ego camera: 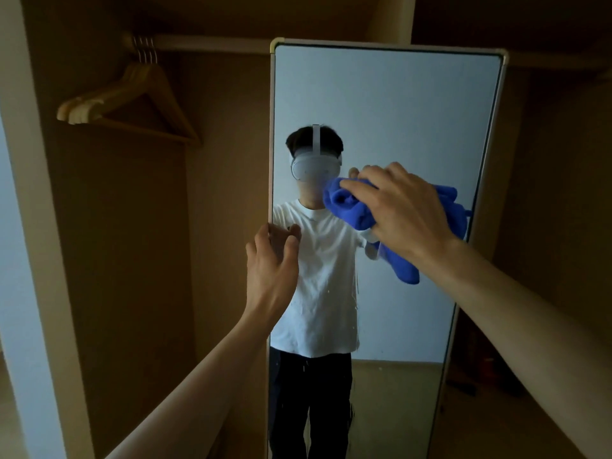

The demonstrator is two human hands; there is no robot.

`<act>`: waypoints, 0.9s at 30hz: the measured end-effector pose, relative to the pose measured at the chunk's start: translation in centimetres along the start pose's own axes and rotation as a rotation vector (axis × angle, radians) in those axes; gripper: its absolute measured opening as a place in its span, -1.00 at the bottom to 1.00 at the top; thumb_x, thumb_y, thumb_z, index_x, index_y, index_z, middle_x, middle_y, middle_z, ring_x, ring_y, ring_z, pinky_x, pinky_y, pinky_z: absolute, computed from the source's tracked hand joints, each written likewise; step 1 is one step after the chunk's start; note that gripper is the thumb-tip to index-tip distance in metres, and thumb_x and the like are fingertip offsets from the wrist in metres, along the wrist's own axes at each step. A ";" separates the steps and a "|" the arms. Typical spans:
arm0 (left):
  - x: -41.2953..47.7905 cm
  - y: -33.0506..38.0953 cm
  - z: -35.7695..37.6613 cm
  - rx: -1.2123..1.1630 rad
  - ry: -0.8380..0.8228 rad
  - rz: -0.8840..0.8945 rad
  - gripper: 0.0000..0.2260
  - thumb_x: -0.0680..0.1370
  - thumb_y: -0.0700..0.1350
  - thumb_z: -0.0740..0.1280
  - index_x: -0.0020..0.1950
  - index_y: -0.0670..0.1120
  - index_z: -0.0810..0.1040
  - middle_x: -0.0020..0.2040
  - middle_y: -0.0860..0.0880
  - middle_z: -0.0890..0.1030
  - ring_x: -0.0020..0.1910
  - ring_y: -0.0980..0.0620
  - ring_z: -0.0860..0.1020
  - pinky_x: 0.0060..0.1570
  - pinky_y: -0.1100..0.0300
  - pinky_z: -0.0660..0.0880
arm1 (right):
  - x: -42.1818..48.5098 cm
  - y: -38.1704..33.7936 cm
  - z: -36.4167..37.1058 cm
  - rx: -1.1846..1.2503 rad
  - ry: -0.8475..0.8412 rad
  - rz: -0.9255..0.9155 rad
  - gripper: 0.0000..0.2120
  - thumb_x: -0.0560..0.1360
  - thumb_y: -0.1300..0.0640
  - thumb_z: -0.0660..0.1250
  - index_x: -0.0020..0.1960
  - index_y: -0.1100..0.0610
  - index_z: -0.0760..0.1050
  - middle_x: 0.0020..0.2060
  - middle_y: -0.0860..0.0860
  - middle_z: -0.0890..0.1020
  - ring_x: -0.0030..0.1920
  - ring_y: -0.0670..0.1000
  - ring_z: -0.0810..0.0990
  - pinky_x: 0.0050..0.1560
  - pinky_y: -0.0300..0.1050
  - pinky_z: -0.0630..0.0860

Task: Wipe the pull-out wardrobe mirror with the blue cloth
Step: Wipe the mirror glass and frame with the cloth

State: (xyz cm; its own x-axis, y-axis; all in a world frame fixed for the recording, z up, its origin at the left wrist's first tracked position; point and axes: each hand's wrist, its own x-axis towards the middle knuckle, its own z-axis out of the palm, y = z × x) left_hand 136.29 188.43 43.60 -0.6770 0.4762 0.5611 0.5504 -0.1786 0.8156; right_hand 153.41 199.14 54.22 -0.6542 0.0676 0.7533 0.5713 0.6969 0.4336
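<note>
The tall pull-out mirror (390,104) stands in a pale frame in the middle of the wardrobe. It reflects a person in a white shirt and dark trousers. My right hand (404,210) presses a bunched blue cloth (351,207) against the glass at mid height, right of centre. Part of the cloth hangs below my wrist. My left hand (273,260) is at the mirror's left edge, fingers curved around the frame. Small pale drip marks show on the glass lower down.
Several wooden hangers (129,101) hang from a rail (205,44) at the upper left inside the wardrobe. Brown wardrobe panels enclose both sides. A dark compartment with small objects lies at the lower right, behind the mirror.
</note>
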 end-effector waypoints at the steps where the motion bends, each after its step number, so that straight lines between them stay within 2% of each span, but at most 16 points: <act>1: -0.2 0.0 0.3 0.004 0.007 -0.003 -0.53 0.66 0.10 0.24 0.52 -0.04 0.31 0.37 0.00 0.38 0.33 -0.04 0.46 0.36 -0.12 0.46 | -0.1 0.3 0.0 0.019 0.000 0.006 -0.50 0.40 0.28 0.37 0.31 0.04 0.46 0.06 0.04 0.55 -0.03 0.11 0.47 -0.13 0.11 0.52; 4: -0.7 -0.3 0.8 0.026 0.025 -0.002 -0.47 0.65 0.11 0.26 0.58 0.04 0.19 0.30 0.11 0.28 0.33 0.00 0.42 0.32 -0.03 0.45 | -1.9 0.0 0.5 0.042 -0.003 -0.061 -0.62 0.37 0.31 0.38 0.16 0.09 0.53 0.00 0.09 0.57 -0.06 0.16 0.51 -0.17 0.11 0.54; 7: -1.0 -0.9 1.0 0.041 0.029 0.004 -0.41 0.65 0.08 0.28 0.63 0.06 0.12 0.40 0.03 0.30 0.34 0.01 0.42 0.28 0.03 0.44 | -4.9 -1.1 1.7 0.036 -0.042 -0.120 -0.58 0.40 0.28 0.30 0.24 0.07 0.55 0.05 0.08 0.62 0.00 0.16 0.56 -0.13 0.07 0.55; 9: -1.2 -0.9 1.3 0.043 0.030 0.002 -0.39 0.65 0.07 0.28 0.64 0.05 0.09 0.48 -0.02 0.28 0.37 -0.02 0.42 0.31 -0.02 0.47 | -6.7 -1.7 2.4 0.078 -0.093 -0.151 -0.55 0.41 0.27 0.26 0.27 0.05 0.54 0.07 0.06 0.62 0.00 0.14 0.55 -0.09 0.05 0.56; 12: -1.7 -0.7 1.6 0.055 0.036 0.008 -0.35 0.65 0.07 0.29 0.65 0.04 0.05 0.50 -0.03 0.26 0.38 -0.04 0.44 0.33 -0.08 0.50 | -8.3 -2.1 3.3 0.101 -0.162 -0.180 -0.52 0.44 0.26 0.30 0.34 0.01 0.48 0.14 0.01 0.59 0.03 0.11 0.52 0.01 0.03 0.54; 15: -1.9 -0.4 1.6 0.082 0.037 0.013 -0.31 0.63 0.10 0.31 0.66 0.04 0.02 0.51 -0.04 0.26 0.38 -0.07 0.46 0.34 -0.08 0.50 | -8.2 -1.6 3.2 0.095 -0.139 -0.180 -0.56 0.45 0.28 0.32 0.31 0.04 0.49 0.14 0.04 0.59 0.02 0.12 0.52 -0.04 0.04 0.56; 19: -2.1 -0.3 1.6 0.144 0.029 -0.001 -0.26 0.62 0.14 0.34 0.66 0.03 0.01 0.55 -0.07 0.23 0.45 -0.15 0.41 0.37 -0.21 0.46 | -6.2 0.4 1.9 0.063 -0.068 -0.133 -0.55 0.41 0.30 0.35 0.29 0.11 0.51 0.09 0.11 0.59 0.00 0.17 0.52 -0.05 0.12 0.54; 24: -2.2 -0.3 2.2 0.165 0.038 -0.036 -0.22 0.60 0.14 0.35 0.66 0.07 -0.05 0.54 -0.11 0.23 0.46 -0.19 0.38 0.37 -0.24 0.44 | -3.0 4.1 0.3 0.055 -0.002 -0.030 -0.46 0.41 0.25 0.36 0.37 0.03 0.44 0.12 0.03 0.54 -0.01 0.11 0.46 -0.05 0.11 0.51; 27: -2.3 -0.3 2.6 0.188 0.067 -0.051 -0.21 0.60 0.14 0.35 0.66 0.07 -0.07 0.56 -0.11 0.21 0.48 -0.19 0.35 0.37 -0.25 0.44 | -2.7 4.8 0.5 0.068 0.018 -0.012 -0.46 0.41 0.29 0.33 0.36 0.03 0.44 0.10 0.02 0.55 0.00 0.10 0.46 -0.06 0.09 0.51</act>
State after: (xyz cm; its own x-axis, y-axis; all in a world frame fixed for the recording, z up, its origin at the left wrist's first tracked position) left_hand 139.01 189.64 41.66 -0.7340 0.4215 0.5326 0.5917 0.0117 0.8061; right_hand 157.67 202.66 53.97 -0.6516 0.0469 0.7571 0.5281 0.7445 0.4084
